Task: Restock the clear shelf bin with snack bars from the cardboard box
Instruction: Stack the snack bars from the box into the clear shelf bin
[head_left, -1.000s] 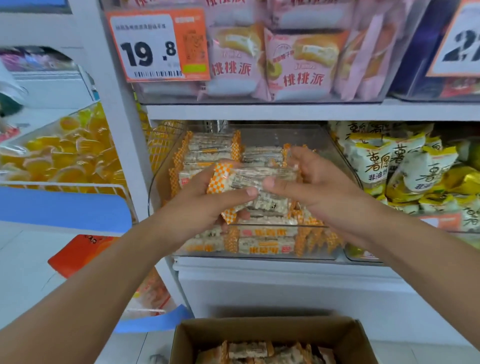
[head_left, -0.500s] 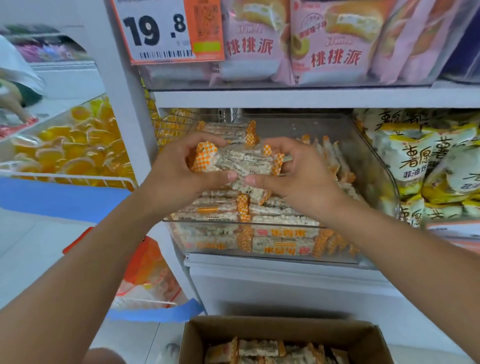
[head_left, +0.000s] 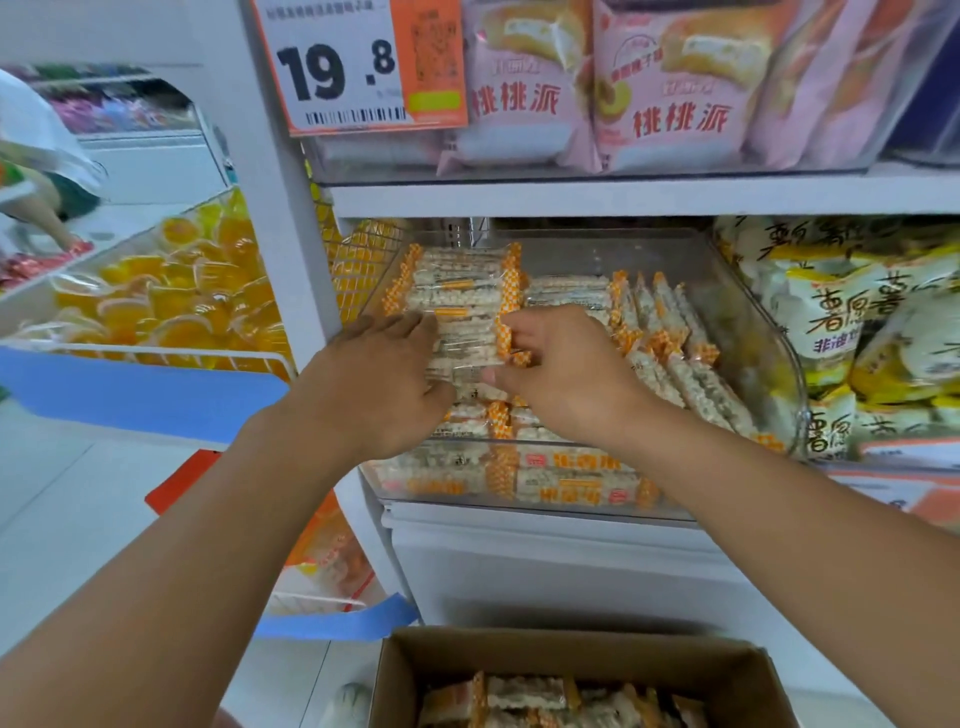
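Note:
The clear shelf bin (head_left: 758, 332) sits on the middle shelf, partly filled with snack bars in clear wrappers with orange checked ends. My left hand (head_left: 379, 384) and my right hand (head_left: 563, 376) hold a small bundle of snack bars (head_left: 467, 338) between them, one hand at each end. The bundle lies low over the left-hand stack in the bin. More bars lean on edge along the bin's right side (head_left: 670, 332). The open cardboard box (head_left: 571, 649) stands on the floor below, with several bars inside.
Pink pastry packs (head_left: 670, 88) and a 19.8 price tag (head_left: 358, 67) fill the shelf above. Yellow-and-white snack bags (head_left: 852, 322) sit right of the bin. Orange jelly cups (head_left: 171, 291) lie in a rack to the left. Another person (head_left: 36, 171) stands far left.
Both hands have carried the bundle forward and down from above the bin's front onto the left stack inside it. The view has moved closer to the shelf.

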